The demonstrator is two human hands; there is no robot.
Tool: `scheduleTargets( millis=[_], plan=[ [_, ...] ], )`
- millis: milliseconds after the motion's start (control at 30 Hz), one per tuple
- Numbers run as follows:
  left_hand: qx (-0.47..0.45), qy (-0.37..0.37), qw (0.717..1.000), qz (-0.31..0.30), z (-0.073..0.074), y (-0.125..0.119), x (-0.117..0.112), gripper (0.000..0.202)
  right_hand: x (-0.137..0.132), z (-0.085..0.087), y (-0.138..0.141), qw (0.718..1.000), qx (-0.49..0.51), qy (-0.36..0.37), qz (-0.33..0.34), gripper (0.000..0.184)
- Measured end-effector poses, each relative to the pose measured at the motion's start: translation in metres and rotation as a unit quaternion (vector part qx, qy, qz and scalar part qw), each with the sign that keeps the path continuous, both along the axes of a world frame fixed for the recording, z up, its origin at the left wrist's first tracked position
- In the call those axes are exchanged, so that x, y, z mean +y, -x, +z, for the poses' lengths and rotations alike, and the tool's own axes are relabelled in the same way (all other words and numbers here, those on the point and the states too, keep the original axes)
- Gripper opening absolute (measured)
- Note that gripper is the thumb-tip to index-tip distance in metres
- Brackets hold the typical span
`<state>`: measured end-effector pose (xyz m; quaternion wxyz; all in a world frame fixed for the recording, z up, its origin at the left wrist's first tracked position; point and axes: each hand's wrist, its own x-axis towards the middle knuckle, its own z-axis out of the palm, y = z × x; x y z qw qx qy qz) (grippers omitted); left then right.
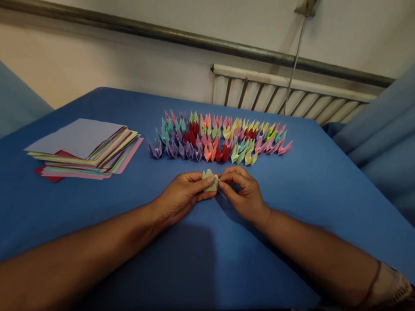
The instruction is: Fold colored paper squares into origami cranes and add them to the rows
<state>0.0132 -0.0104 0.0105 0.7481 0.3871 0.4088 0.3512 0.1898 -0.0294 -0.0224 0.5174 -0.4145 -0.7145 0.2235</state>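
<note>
A small pale green folded paper piece (210,180) is pinched between both hands just above the blue table (202,257). My left hand (181,196) grips its left side with thumb and fingers closed. Closed on its right side is my right hand (243,192), fingertips pressed together. Beyond the hands, several rows of small folded paper figures (218,137) in purple, teal, red, pink, orange and yellow stand on the table.
A fanned stack of coloured paper sheets (85,151) lies at the left of the table. A white metal rail (287,92) and a wall stand behind the table. Blue fabric (396,133) hangs at the right.
</note>
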Motion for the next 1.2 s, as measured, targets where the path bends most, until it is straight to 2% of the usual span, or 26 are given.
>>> scheduleTargets(
  millis=[300, 567, 667, 800, 900, 1000, 1200],
  plan=[
    [0.048, -0.048, 0.998, -0.012, -0.003, -0.001, -0.002, 0.019, 0.000, 0.001, 0.002, 0.999, 0.031, 0.017, -0.002, 0.006],
    [-0.009, -0.011, 1.000, -0.026, 0.001, 0.001, -0.002, 0.019, -0.002, 0.005, 0.001, 1.000, 0.027, -0.002, 0.016, 0.007],
    [-0.017, -0.002, 1.000, -0.012, 0.000, 0.002, -0.001, 0.017, -0.002, 0.003, 0.001, 1.000, 0.022, -0.006, 0.017, 0.006],
    [-0.027, 0.006, 1.000, 0.013, 0.000, 0.001, 0.001, 0.017, -0.001, 0.000, 0.002, 0.999, 0.036, 0.014, 0.001, 0.006],
    [-0.051, 0.013, 0.998, 0.029, -0.001, 0.002, 0.003, 0.013, -0.001, -0.001, 0.002, 0.999, 0.022, 0.020, 0.019, 0.005],
    [-0.068, 0.026, 0.997, 0.034, -0.003, 0.004, 0.006, 0.012, -0.002, -0.001, 0.001, 0.999, 0.012, 0.019, 0.045, 0.009],
    [-0.068, 0.016, 0.997, 0.033, -0.005, 0.005, 0.008, 0.011, -0.002, 0.001, 0.002, 0.997, 0.049, 0.050, 0.042, 0.015]
  ],
)
